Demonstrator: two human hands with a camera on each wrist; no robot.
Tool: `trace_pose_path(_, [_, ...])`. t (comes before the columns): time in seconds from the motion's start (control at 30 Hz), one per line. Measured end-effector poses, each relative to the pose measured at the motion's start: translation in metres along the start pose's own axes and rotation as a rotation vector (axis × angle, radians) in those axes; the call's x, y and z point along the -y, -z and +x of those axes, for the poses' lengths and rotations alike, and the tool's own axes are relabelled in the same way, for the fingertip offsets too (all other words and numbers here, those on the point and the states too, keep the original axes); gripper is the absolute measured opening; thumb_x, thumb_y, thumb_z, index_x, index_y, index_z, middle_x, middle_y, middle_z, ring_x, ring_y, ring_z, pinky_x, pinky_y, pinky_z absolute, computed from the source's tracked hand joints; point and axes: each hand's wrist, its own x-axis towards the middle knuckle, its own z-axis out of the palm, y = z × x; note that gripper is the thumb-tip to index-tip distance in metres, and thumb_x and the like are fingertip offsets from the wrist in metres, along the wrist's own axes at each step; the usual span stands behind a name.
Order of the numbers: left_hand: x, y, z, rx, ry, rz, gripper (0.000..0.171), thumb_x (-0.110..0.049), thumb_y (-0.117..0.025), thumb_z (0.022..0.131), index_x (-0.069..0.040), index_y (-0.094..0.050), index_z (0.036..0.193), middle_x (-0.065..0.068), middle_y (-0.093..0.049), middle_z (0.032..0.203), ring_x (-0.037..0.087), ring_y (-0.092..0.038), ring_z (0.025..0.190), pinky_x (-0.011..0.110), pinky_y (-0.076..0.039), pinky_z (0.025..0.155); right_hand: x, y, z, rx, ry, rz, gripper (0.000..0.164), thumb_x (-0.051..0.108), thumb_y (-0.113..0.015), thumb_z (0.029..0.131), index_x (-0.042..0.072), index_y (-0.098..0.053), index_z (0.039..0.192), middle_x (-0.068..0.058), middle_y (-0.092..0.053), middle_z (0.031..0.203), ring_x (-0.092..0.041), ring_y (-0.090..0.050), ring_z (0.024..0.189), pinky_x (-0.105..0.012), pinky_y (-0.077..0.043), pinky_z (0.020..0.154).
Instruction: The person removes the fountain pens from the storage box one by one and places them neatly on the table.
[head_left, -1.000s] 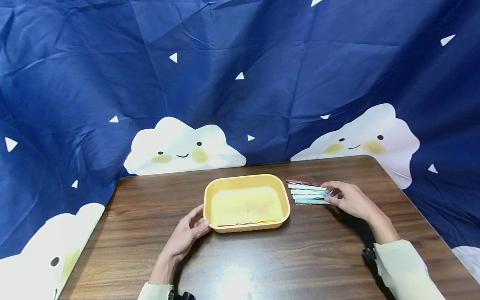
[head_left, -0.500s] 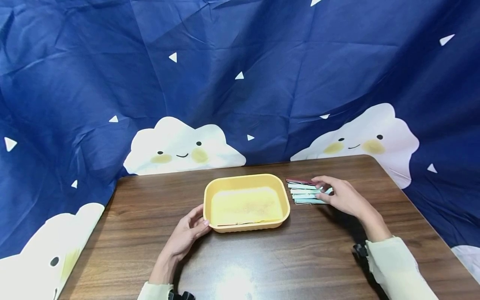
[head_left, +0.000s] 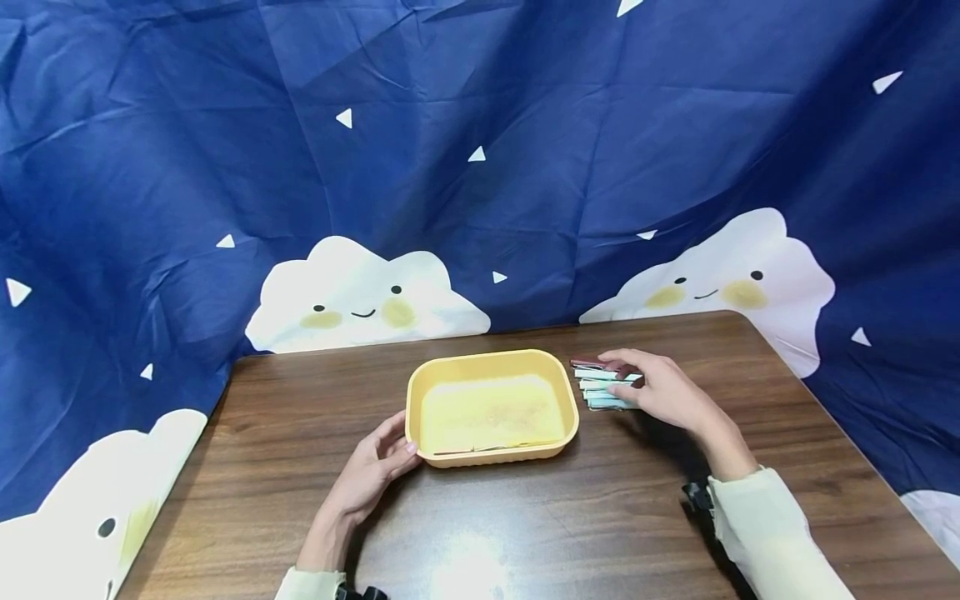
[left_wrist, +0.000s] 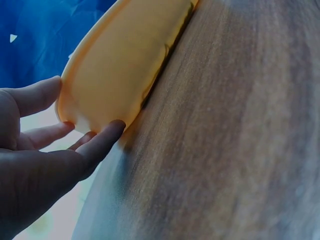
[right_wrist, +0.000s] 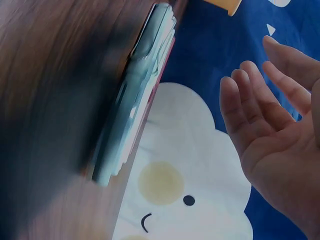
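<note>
The left hand point(head_left: 371, 470), fingers spread, touches the tray point(head_left: 487, 360); right of it, the right hand point(head_left: 662, 392) hovers, fingers parted, over pens point(head_left: 597, 386).

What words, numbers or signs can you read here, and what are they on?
There are none I can read.
Deep-blue cloth with white clouds: just pictures and white triangles, no letters.
Yellow rounded rectangular tray: no lettering shows.
Slim pale-blue pens with clips: any print would be too small and blurred to read.
</note>
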Motion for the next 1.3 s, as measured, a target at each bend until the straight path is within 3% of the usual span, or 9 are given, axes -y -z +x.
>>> trace_pose_path(0.13, [0.001, 0.001, 0.0, 0.003, 0.002, -0.002, 0.063, 0.005, -0.054, 0.1, 0.005, -0.025, 0.156, 0.031, -0.036, 0.152, 0.033, -0.049, 0.132, 0.035, -0.051, 0.101, 0.005, -0.006, 0.006, 0.003, 0.02, 0.019, 0.039, 0.006, -0.075, 0.09, 0.004, -0.066, 0.128, -0.009, -0.072, 0.11, -0.026, -0.065, 0.096, -0.04, -0.054, 0.08])
trace_pose_path(0.33, [0.001, 0.002, 0.0, 0.004, -0.001, -0.005, 0.063, 0.005, -0.055, 0.1, 0.005, -0.025, 0.156, 0.031, -0.036, 0.152, 0.033, -0.049, 0.132, 0.035, -0.05, 0.102, 0.015, -0.015, 0.016, -0.003, 0.058, 0.057, 0.038, 0.008, -0.074, 0.091, 0.004, -0.067, 0.127, -0.004, -0.072, 0.11, -0.026, -0.066, 0.099, -0.048, -0.053, 0.086])
trace_pose_path(0.53, [0.002, 0.002, -0.001, 0.013, -0.002, 0.006, 0.063, 0.005, -0.054, 0.101, 0.006, -0.025, 0.156, 0.031, -0.036, 0.152, 0.034, -0.049, 0.132, 0.035, -0.05, 0.102, 0.024, -0.025, 0.022, 0.014, 0.064, 0.153, 0.039, 0.005, -0.076, 0.089, 0.002, -0.066, 0.127, -0.012, -0.072, 0.111, -0.028, -0.067, 0.096, -0.049, -0.056, 0.082])
trace_pose_path(0.8, [0.003, 0.002, -0.001, 0.017, -0.009, 0.011, 0.063, 0.003, -0.055, 0.101, 0.006, -0.024, 0.156, 0.031, -0.035, 0.153, 0.034, -0.049, 0.132, 0.035, -0.05, 0.102, 0.036, -0.036, 0.031, 0.025, 0.133, 0.153, 0.037, 0.0, -0.074, 0.088, 0.0, -0.066, 0.125, -0.013, -0.07, 0.107, -0.029, -0.066, 0.098, -0.049, -0.056, 0.083])
trace_pose_path(1.3, [0.002, 0.002, -0.001, 0.002, -0.004, 0.018, 0.063, 0.003, -0.056, 0.1, 0.004, -0.026, 0.156, 0.03, -0.038, 0.15, 0.026, -0.054, 0.125, 0.035, -0.05, 0.101, 0.063, -0.063, 0.043, 0.154, 0.165, 0.244, 0.04, 0.007, -0.073, 0.092, -0.005, -0.063, 0.129, -0.019, -0.068, 0.12, -0.033, -0.065, 0.104, -0.048, -0.055, 0.09])
